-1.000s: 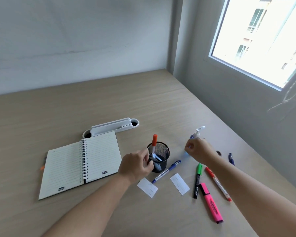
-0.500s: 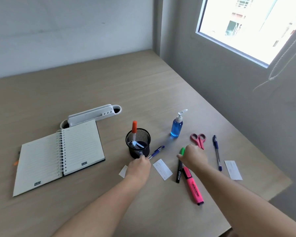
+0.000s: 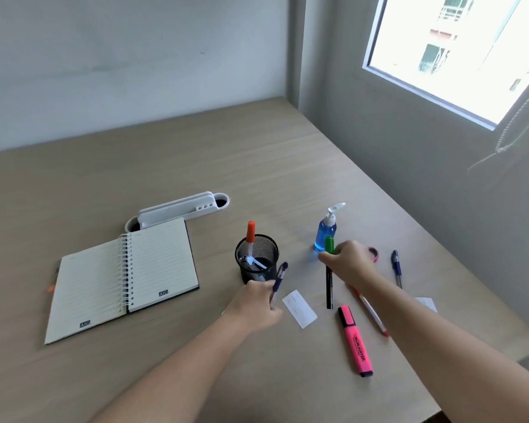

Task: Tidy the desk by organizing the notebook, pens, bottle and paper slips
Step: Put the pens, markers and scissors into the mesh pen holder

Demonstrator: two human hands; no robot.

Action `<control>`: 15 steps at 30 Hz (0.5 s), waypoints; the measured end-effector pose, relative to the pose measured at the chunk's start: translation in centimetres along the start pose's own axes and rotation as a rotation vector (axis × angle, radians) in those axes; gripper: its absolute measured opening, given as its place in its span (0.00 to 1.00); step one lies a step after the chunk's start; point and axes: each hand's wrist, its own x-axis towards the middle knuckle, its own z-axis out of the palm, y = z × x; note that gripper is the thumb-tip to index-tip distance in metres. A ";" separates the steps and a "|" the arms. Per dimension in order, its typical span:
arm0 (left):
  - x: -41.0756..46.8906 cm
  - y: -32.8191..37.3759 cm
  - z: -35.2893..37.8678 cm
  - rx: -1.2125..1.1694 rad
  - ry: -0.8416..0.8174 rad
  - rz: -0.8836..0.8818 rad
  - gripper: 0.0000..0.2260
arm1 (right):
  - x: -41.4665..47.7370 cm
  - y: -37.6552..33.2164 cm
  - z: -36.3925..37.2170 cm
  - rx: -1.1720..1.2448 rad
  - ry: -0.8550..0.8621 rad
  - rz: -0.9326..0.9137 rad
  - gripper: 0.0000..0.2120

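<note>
My left hand [image 3: 255, 303] grips a blue pen [image 3: 279, 280], tilted up beside the black mesh pen cup [image 3: 257, 257]; an orange-capped marker [image 3: 250, 236] stands in the cup. My right hand [image 3: 350, 262] holds a green-capped black marker [image 3: 329, 271] upright in front of the blue pump bottle [image 3: 326, 232]. An open spiral notebook [image 3: 121, 277] lies to the left. A paper slip [image 3: 299, 308] lies between my hands, another [image 3: 425, 303] beyond my right forearm. A pink highlighter [image 3: 355, 340], a red pen [image 3: 371, 312] and another blue pen [image 3: 396, 267] lie on the desk.
A white desk organizer [image 3: 177, 210] sits behind the notebook. Red scissor handles [image 3: 374, 253] show behind my right hand. Grey walls border the desk at the back and right, with a window upper right. The desk's right corner edge [image 3: 526, 351] is near.
My left hand has picked up the blue pen from beside the cup. My right hand has lifted the green marker off the desk and stood it upright.
</note>
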 end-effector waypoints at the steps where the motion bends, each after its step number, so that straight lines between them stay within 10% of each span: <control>1: -0.4 0.2 -0.7 -0.115 0.016 0.011 0.08 | -0.4 -1.0 -0.6 0.041 0.007 -0.026 0.16; 7: -0.8 1.0 -6.8 -0.712 0.211 -0.054 0.08 | -2.4 -7.6 -2.6 0.274 0.082 -0.224 0.13; 15: 2.5 -1.9 -12.0 -0.413 0.409 -0.097 0.05 | -1.9 -11.0 -0.6 0.119 0.062 -0.334 0.07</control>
